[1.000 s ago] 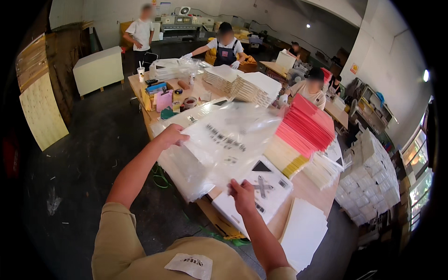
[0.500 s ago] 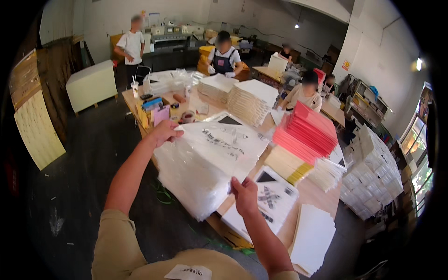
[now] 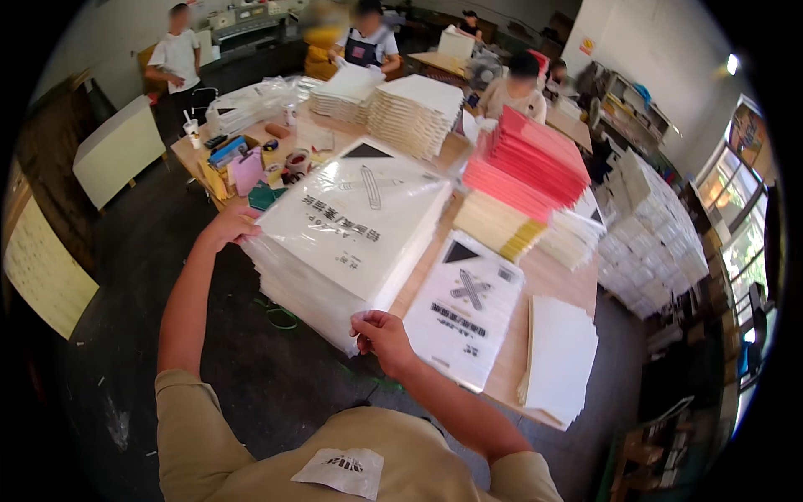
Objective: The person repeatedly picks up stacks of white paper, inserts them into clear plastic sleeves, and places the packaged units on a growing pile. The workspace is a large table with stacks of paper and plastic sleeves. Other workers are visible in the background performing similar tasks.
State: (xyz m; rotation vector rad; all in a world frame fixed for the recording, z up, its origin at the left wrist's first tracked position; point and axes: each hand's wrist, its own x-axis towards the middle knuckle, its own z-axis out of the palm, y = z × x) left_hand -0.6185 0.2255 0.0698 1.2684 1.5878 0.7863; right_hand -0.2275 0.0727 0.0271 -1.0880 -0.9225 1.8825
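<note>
Plastic bags [image 3: 360, 213], clear with black print and a dark triangle, lie in a thick stack at the near left edge of the surface [image 3: 508, 360]. The hands are well apart from each other, each pinched on the stack's film: the left hand [image 3: 230, 227] at the left corner, the right hand [image 3: 381, 339] at the corner nearest the person. Just right of the stack lies a white printed pack [image 3: 468, 301], then loose-edged white sheets [image 3: 562, 356]. Beyond these stand a cream stack [image 3: 493, 222] with a yellow band and a fanned red stack [image 3: 527, 159]. Behind the bags are white pads [image 3: 418, 113], a tape roll [image 3: 297, 159] and a cup [image 3: 191, 132] with a straw. A co-worker in a dark apron [image 3: 361, 53] is across the surface.
</note>
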